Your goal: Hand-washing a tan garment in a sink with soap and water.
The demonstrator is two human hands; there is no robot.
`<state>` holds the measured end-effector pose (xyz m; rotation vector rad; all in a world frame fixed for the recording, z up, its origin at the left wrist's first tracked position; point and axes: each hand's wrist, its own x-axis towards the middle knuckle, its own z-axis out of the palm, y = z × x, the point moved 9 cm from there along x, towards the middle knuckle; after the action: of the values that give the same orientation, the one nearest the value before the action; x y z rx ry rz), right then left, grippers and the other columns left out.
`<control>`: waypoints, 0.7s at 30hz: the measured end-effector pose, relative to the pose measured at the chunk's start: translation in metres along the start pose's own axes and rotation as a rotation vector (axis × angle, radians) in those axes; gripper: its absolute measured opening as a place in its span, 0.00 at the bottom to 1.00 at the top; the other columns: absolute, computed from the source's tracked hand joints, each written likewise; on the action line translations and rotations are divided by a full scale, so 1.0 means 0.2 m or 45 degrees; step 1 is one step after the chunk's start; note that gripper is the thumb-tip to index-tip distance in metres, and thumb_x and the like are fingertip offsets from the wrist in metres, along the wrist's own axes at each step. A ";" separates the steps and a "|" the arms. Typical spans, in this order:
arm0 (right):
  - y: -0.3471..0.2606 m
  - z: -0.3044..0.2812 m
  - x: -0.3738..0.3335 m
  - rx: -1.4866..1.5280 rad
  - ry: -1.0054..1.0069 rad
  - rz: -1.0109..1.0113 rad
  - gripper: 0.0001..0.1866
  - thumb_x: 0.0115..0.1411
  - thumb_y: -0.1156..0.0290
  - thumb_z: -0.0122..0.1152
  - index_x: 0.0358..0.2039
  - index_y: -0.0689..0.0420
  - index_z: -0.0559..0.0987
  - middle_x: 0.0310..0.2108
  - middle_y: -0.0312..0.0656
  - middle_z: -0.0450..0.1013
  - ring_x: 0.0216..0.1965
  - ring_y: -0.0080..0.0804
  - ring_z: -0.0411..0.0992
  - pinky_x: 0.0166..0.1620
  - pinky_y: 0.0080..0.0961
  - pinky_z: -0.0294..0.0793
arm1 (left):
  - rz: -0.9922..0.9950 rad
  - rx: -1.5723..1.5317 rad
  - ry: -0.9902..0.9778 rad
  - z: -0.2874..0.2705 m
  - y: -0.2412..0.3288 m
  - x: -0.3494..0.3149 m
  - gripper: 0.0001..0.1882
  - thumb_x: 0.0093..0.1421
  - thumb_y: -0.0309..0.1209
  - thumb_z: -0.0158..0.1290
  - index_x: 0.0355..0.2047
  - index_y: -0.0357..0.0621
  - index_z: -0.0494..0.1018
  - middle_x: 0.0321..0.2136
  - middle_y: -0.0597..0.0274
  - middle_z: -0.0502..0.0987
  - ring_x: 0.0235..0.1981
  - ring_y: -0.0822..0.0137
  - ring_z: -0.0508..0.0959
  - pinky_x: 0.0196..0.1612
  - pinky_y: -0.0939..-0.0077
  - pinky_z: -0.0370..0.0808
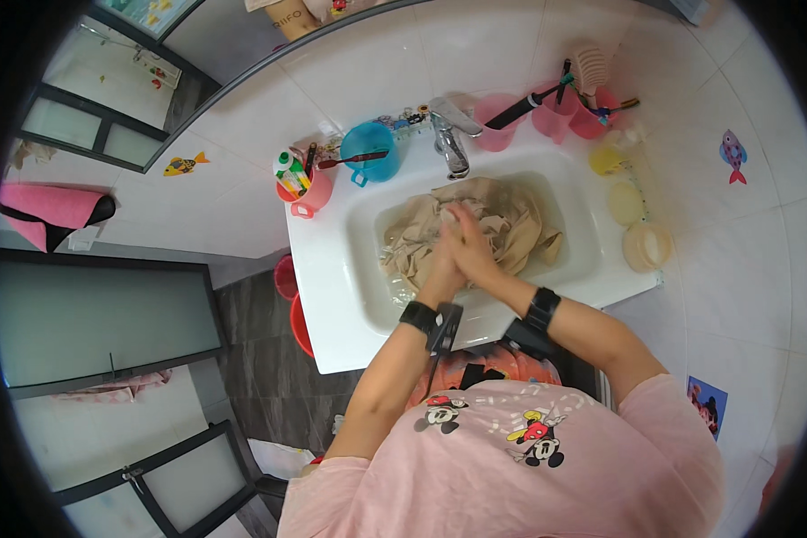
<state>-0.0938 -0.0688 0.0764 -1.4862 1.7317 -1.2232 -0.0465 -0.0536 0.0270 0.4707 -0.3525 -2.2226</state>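
A crumpled beige garment or cloth [421, 233] lies soaking in the water of the white sink [592, 255]. Over its middle, my left hand [446, 258] and my right hand [472, 242] are pressed together, palms facing. The right hand's fingers lie over the left and partly cover it. A small pale patch shows at the fingertips; whether it is foam, soap or cloth I cannot tell. What is between the palms stays hidden. Just beyond the hands stands the chrome faucet [452, 143], its spout above the sink's far edge.
A pink cup [318, 190] with tubes and a blue cup [372, 143] with a toothbrush stand at the back left. Pink cups [496, 125] with brushes and a comb are back right. Yellowish containers [646, 247] line the right rim. A red basin [301, 323] sits below left.
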 end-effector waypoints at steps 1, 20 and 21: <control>0.09 -0.02 0.02 0.118 0.091 0.196 0.22 0.57 0.59 0.42 0.46 0.62 0.68 0.43 0.52 0.67 0.48 0.45 0.64 0.51 0.31 0.60 | -0.024 0.054 0.139 0.02 -0.04 0.01 0.21 0.62 0.40 0.37 0.50 0.39 0.59 0.49 0.59 0.65 0.49 0.64 0.65 0.52 0.68 0.62; -0.18 -0.05 -0.05 0.131 0.076 -0.229 0.18 0.58 0.67 0.45 0.47 0.61 0.67 0.48 0.49 0.64 0.48 0.35 0.63 0.50 0.26 0.60 | 0.142 0.266 0.044 -0.04 0.12 0.04 0.21 0.63 0.41 0.34 0.50 0.42 0.59 0.47 0.58 0.65 0.48 0.62 0.66 0.51 0.66 0.63; -0.15 -0.04 -0.04 0.128 0.079 -0.229 0.18 0.58 0.67 0.45 0.47 0.61 0.67 0.48 0.49 0.64 0.48 0.35 0.63 0.50 0.26 0.60 | 0.115 0.315 0.087 -0.07 0.11 0.04 0.19 0.62 0.40 0.36 0.49 0.43 0.60 0.45 0.59 0.66 0.46 0.64 0.67 0.49 0.67 0.64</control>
<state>-0.0851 -0.0572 0.1059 -1.5865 1.5771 -1.4403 -0.0299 -0.0758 0.0218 0.6478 -0.6043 -2.0793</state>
